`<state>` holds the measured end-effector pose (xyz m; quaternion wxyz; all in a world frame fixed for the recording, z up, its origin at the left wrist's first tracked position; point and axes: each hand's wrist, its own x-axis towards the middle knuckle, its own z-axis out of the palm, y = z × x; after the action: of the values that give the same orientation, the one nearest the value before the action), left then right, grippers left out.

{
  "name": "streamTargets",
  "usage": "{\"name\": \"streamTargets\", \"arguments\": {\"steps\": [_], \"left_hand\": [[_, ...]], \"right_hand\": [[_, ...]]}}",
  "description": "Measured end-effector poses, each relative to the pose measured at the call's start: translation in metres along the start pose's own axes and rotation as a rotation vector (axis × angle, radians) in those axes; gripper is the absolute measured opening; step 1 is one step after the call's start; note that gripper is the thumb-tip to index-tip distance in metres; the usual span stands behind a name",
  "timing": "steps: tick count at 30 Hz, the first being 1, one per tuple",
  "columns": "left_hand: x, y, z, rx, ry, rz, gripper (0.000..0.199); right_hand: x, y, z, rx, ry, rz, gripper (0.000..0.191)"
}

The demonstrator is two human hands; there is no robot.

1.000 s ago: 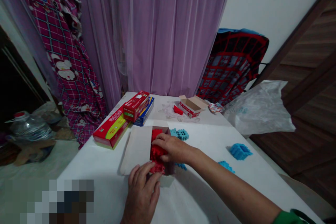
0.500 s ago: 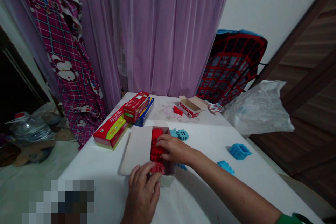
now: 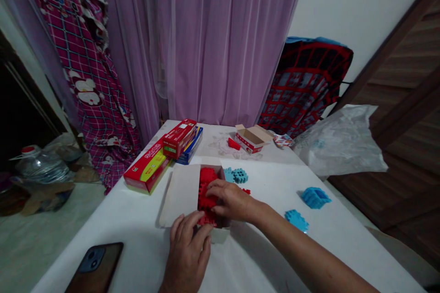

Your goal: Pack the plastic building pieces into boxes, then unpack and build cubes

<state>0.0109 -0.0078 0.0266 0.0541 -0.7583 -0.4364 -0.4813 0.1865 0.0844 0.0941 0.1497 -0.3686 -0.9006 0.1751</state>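
Purple curtains (image 3: pixel 220 46) hang behind a white-covered surface (image 3: pixel 264 247), with a clear plastic bag (image 3: pixel 343 142) at its right side. Phone (image 3: pixel 96 268) at lower left is cut off by the bottom edge of the view. Open white box (image 3: pixel 180 194) sits near the middle, flap laid out to the left; its right part is partly covered by the hand. Red toothed pieces (image 3: pixel 207 196) are held inside the box, their lower layers hidden and their count hard to make out. Another bit of red is half hidden behind the right hand. Left hand (image 3: pixel 187 252): fingers slightly curled and a little apart, fingertips placed at the near end of the box, by the red pieces; wrist cut off below. Right hand (image 3: pixel 232 199): fingers bent down over the red pieces in the box, palm down; whether anything is pinched cannot be told. Right forearm (image 3: pixel 295 247) is slanted in from lower right. Light blue toothed pieces (image 3: pixel 240 175) lie just beyond the right hand; a blue flat piece (image 3: pixel 296 220) and a blue hollow shape (image 3: pixel 315 198) are placed farther right. Cartons (image 3: pixel 147 169) are grouped at far left, and a small open box (image 3: pixel 250 139) is set at the far side beside a red object (image 3: pixel 234 143).
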Motion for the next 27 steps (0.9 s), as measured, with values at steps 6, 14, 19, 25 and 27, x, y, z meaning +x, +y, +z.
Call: {"name": "streamTargets", "arguments": {"steps": [6,14,19,25,27], "left_hand": [[-0.001,0.0,0.001,0.018,-0.016,0.002,0.025],[-0.001,-0.011,-0.003,0.113,-0.093,0.125,0.028],[0.003,-0.012,-0.003,0.101,-0.047,0.151,0.027],[0.002,-0.012,-0.002,0.111,-0.058,0.153,0.027],[0.001,-0.012,-0.002,0.107,-0.061,0.163,0.026]], "right_hand": [[-0.008,-0.001,-0.013,0.123,-0.077,-0.117,0.033],[-0.036,0.051,-0.067,-0.124,0.195,0.371,0.023],[-0.059,0.074,-0.051,-0.25,-0.13,0.537,0.037],[-0.066,0.09,-0.011,-0.208,-0.169,0.369,0.073],[-0.063,0.094,-0.007,-0.212,-0.164,0.314,0.074]]}}
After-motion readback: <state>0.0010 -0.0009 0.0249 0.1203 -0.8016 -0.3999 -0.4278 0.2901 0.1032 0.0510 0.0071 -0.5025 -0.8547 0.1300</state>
